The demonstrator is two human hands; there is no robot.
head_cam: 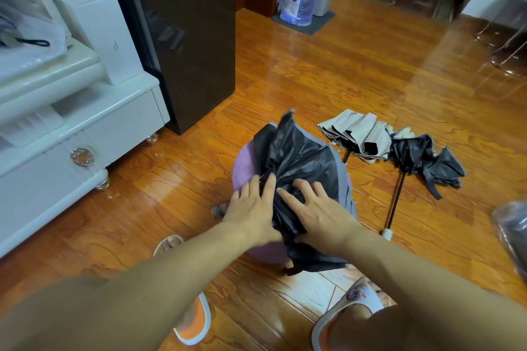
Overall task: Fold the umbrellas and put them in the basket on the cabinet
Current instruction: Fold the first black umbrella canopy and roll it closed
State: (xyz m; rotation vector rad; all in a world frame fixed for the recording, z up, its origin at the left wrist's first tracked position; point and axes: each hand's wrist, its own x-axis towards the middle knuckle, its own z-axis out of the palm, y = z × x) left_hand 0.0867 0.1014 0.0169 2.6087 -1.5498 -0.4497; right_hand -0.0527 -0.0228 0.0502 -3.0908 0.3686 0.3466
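A person crouches over a glossy orange-brown wooden floor [285, 71], seen from a camera on their head. Both bare hands press on a half-collapsed umbrella with black lining and a lilac outer canopy [299, 157], which lies on the floor directly in front of them. Its long axis runs away from the person, the loose canopy fanning out at the far end and the gathered folds bunched nearer the body. The left hand [251, 208] lies against the left side of the bundle, fingers straight and together. The right hand [316, 211] rests on top of the folds with fingers spread wide; neither hand visibly curls around the fabric. The hands sit just beside each other, so either could start gathering the pleats.

To the right lies a second umbrella, beige outside and black inside, with a thin dark shaft [370, 139], still untidy. A white cabinet [85, 128] stands at the left; the basket cannot be made out.
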